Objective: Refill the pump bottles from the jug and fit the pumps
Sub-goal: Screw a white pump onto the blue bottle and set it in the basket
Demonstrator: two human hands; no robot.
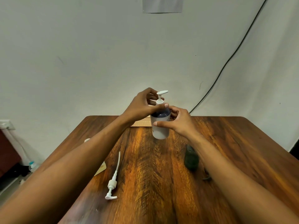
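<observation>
Left hand curled around the white collar of the pump seated on the bottle — thumb laid across the near side of the collar, fingers wrapped behind it, grip narrow and closed on the pump. Pump head sits just above those fingers, spout pointing away to the right, stem slightly tilted

Right hand just below and right of the left one, holding the white bottle by its body — thumb pressed across the near face, fingers curving round the far side at the dark shoulder. Bottle stands upright on the wooden table, between the two hands

Nearer the person than the left hand, under the left forearm, a second pump lies flat on the table, well apart from the bottle, dip tube pointing away, head toward the near edge. Beside the left forearm a tan corner of something flat shows; most of it is hidden. Below the right wrist, a dark blurred object, kind unclear. Just beyond both hands, a pale strip lies along the table's far edge
</observation>
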